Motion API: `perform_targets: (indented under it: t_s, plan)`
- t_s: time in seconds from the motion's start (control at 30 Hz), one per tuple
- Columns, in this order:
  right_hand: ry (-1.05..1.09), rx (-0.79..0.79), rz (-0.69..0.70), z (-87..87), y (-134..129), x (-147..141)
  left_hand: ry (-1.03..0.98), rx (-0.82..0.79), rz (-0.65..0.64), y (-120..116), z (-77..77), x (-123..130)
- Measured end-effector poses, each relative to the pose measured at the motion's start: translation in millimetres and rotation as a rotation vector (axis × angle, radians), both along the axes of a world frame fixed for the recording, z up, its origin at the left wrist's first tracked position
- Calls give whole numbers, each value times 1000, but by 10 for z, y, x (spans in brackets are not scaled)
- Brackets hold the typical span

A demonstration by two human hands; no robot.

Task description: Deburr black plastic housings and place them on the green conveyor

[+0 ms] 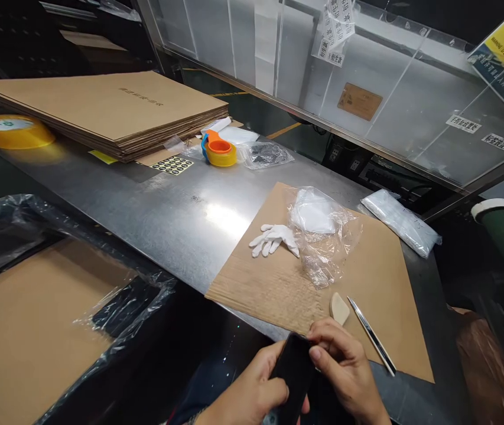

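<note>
My left hand (260, 383) is wrapped around a flat, black, phone-shaped object (295, 372), with the thumb lying across its face. At the object's upper right corner, my right hand (344, 366) pinches with thumb and forefinger; whether a small piece is between them I cannot make out. Just beyond my fingers, a beige wedge-shaped piece (339, 308) lies on a cardboard sheet (380, 265). Beside it is a slim utility knife (371, 335). Farther up the sheet are a white glove (273, 239) and a clear plastic bag (322, 254) with white contents.
A metal table (176, 224) carries stacked cardboard (101, 106), yellow tape (12, 131), an orange tape dispenser (220, 149) and a sticker sheet (172, 165). A plastic packet (401, 222) lies at right. Lower left stands a plastic-lined box (48, 319). A translucent panel (296, 77) rises behind.
</note>
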State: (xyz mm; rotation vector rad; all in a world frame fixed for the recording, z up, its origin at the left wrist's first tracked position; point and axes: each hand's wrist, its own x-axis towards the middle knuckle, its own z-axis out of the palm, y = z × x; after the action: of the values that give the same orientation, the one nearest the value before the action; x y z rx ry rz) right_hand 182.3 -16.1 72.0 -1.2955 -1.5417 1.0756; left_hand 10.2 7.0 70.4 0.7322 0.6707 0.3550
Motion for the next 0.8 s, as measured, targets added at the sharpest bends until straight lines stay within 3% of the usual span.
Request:
perform_targets:
  t_s: [0.57,0.67,0.8]
  plan:
    - [79,-42,-38,-122,-56,26,-17,-51,5,-52,-87,49]
    - [-110,-51,-274,-249,-79,201,-67,-255,118,-30,-101,48]
    - [-488,-56,-644,-495,-98,700,-144,-549,318,96,-81,27]
